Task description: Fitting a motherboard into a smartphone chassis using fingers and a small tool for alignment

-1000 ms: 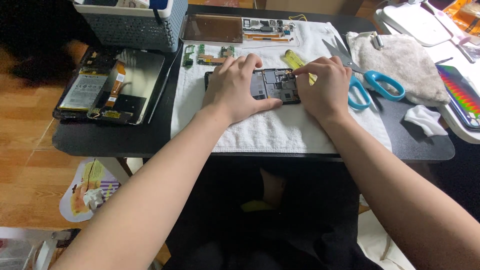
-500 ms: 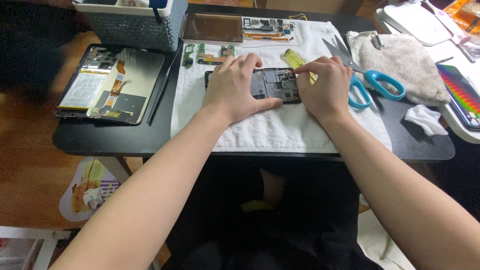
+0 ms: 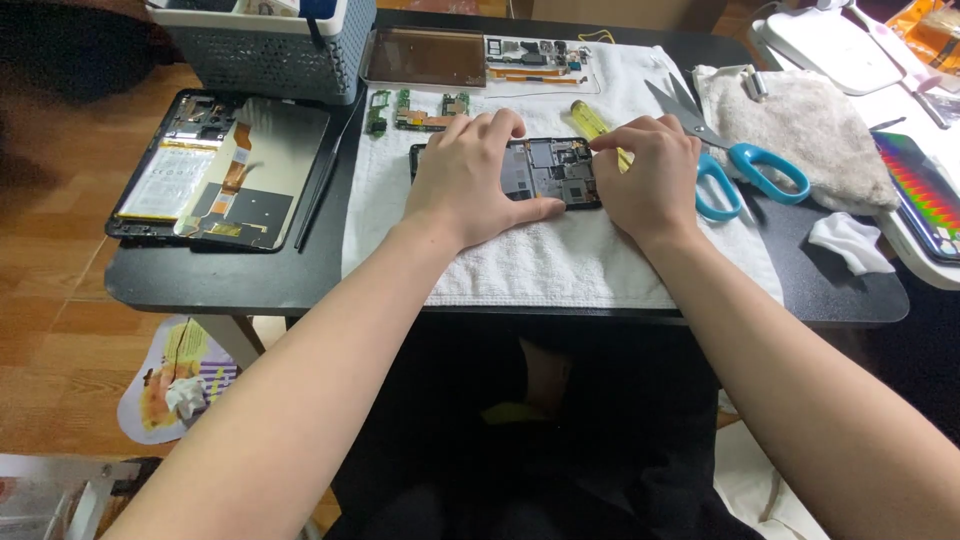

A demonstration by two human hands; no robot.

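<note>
An opened black phone body (image 3: 552,172) lies flat on a white towel (image 3: 560,262), its circuit parts exposed. My left hand (image 3: 470,170) presses down on its left half, thumb along the near edge. My right hand (image 3: 652,180) rests at the phone's right end, fingers pinched on a yellow-handled tool (image 3: 592,122) whose tip reaches the phone's top right corner. Green circuit boards (image 3: 425,110) sit on the towel just beyond my left hand.
An opened tablet (image 3: 215,172) lies at the left of the black table (image 3: 200,285). A grey basket (image 3: 270,45) stands behind it. Blue-handled scissors (image 3: 735,155), a grey cloth (image 3: 805,130), a clear tray (image 3: 480,58) and a crumpled tissue (image 3: 845,240) are around.
The view has shifted slightly. My hands stay on the phone; the right fingers have moved a little at the phone's top right corner.
</note>
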